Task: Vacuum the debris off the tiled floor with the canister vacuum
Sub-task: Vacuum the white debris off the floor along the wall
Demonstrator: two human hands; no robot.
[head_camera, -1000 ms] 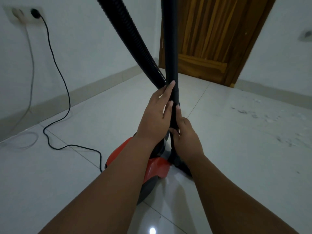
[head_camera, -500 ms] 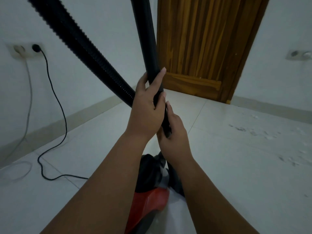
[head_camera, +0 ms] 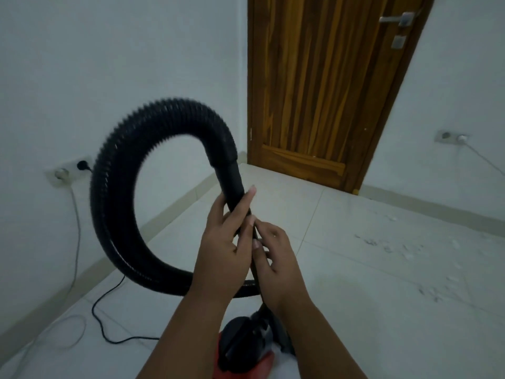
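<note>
Pale, dimly lit room; we log one door.
Wooden door (head_camera: pixel 328 91) at 1 o'clock, metal handle (head_camera: pixel 396 19) high; white wall (head_camera: pixel 109 64) at 10; wall socket (head_camera: pixel 68 170) at 9, second socket (head_camera: pixel 451 136) at 3; glossy tiled floor (head_camera: pixel 382 310), beige skirting (head_camera: pixel 177 203).

Dim, bluish, even light (hose (head_camera: pixel 114 187) motion-blurred), wide-angle bowing at edges.

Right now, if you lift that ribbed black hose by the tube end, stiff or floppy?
Probably floppy: the hose curls in a full loop off the smooth tube. Likely springy; its ribs hold a round arc without kinking. Lifting may tug the vacuum it runs down to.
</note>
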